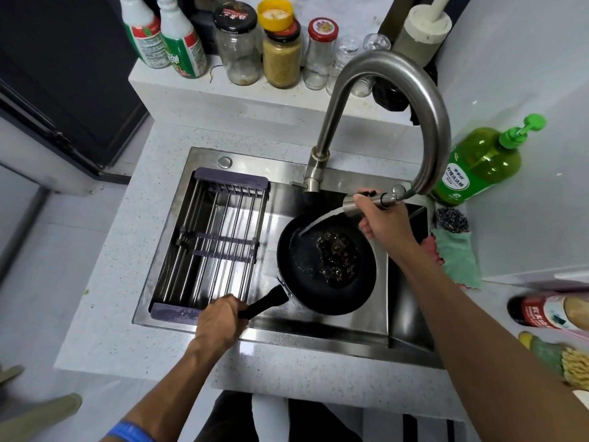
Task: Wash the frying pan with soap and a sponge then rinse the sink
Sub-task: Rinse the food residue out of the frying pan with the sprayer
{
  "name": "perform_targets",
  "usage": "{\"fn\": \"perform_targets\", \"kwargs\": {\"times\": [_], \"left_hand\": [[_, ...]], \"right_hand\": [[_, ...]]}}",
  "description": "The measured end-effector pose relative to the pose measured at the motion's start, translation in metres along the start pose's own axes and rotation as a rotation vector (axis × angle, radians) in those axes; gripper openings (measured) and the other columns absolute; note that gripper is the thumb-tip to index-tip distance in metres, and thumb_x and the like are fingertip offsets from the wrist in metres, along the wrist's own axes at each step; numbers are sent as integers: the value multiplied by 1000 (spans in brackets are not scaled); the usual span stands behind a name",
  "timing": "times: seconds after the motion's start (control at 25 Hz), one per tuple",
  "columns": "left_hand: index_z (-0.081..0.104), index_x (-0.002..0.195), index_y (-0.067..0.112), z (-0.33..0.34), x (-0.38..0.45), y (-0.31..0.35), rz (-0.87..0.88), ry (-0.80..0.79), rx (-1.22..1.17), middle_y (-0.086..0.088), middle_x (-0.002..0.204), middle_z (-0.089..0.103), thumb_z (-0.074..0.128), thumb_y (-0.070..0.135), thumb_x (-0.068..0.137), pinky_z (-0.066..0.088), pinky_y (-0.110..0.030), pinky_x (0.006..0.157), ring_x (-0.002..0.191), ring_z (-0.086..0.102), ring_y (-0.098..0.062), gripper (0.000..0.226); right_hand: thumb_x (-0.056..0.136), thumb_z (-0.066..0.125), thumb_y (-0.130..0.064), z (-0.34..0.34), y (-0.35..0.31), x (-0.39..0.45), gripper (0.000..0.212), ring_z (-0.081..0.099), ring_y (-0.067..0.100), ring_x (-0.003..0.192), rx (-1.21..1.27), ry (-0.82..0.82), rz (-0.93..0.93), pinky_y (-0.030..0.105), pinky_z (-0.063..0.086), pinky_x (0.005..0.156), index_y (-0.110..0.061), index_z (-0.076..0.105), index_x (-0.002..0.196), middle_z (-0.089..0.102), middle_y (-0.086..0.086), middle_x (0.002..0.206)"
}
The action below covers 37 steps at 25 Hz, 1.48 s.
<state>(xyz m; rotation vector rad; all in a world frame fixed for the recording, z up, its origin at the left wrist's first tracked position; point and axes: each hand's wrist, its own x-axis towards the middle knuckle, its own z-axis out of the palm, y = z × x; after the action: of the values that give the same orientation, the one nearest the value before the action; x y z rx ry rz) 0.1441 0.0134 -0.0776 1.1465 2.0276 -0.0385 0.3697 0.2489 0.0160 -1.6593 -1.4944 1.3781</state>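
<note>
Gripping the frying pan [326, 264] by its handle, left hand [220, 319] closes fully; right hand [382, 218] wraps the pull-out faucet head [353, 207], spraying water into the pan over the sink [318, 338].

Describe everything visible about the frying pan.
The frying pan is round, black and dark-coated inside, with a straight black handle pointing toward the person. It is held tilted over the steel sink, right of the drying rack. A dark, glossy burnt residue sits in its middle. The left hand grips the handle; the right hand holds the pull-out faucet head, whose water stream hits the pan's inner surface.
</note>
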Motion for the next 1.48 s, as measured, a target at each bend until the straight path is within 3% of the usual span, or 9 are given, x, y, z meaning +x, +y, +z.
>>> {"fn": "perform_targets", "kwargs": {"times": [0.08,0.2,0.28,0.4,0.6,0.76,0.92,1.2,1.48], "left_hand": [[71,92,28,1,1,-1,-16,-4,-5,11,70,64,67,30,90,31,-10,46,57,55,3,5],[71,93,30,3,4,-5,-29,0,5,11,71,66,68,33,89,32,-11,46,60,58,2,6],[70,95,30,4,5,-6,-29,-1,3,10,73,67,68,35,89,32,-11,46,61,58,2,8],[71,93,28,4,5,-5,-13,3,8,9,72,67,67,33,90,33,-12,46,59,58,1,8],[71,99,31,7,6,-8,-24,22,20,10,69,65,68,29,88,30,-11,44,58,55,3,12],[73,95,30,6,5,-6,-3,28,57,11,67,64,67,28,87,32,-15,45,57,54,2,10],[73,95,31,6,3,-5,8,42,75,11,66,62,67,31,88,31,-15,45,55,51,3,9],[72,93,31,6,1,-4,17,38,65,12,64,60,67,32,89,30,-14,44,54,52,4,6],[70,98,29,11,4,-11,11,40,20,12,68,60,69,32,88,28,-11,44,58,53,5,10]], "right_hand": [[88,69,-32,-5,0,6,4,61,18,59,-76,39,-28,35,52,59,-29,69,85,67,10,66],[86,69,-28,-16,1,9,13,64,19,63,-186,72,-85,42,55,67,-24,68,73,68,3,66],[85,69,-26,-23,3,10,17,68,25,66,-230,94,-97,43,57,69,-14,66,73,69,5,65],[82,68,-33,-31,6,12,20,69,25,74,-374,117,-127,43,57,76,-14,68,74,70,4,69],[78,65,-33,-42,7,10,34,58,28,61,-620,134,-141,39,50,61,-9,57,56,58,5,55],[80,62,-36,-47,3,1,34,53,16,58,-742,89,-46,29,35,56,-13,61,55,57,-3,55],[81,60,-40,-49,2,-7,35,56,16,63,-788,36,16,27,34,57,-14,60,57,60,-3,59],[70,64,-51,-41,9,-13,37,63,19,65,-538,-74,134,31,45,64,-17,59,57,65,-3,62],[84,69,-41,-14,3,-18,44,50,16,40,-189,-187,207,20,34,38,3,71,84,64,17,59]]}}
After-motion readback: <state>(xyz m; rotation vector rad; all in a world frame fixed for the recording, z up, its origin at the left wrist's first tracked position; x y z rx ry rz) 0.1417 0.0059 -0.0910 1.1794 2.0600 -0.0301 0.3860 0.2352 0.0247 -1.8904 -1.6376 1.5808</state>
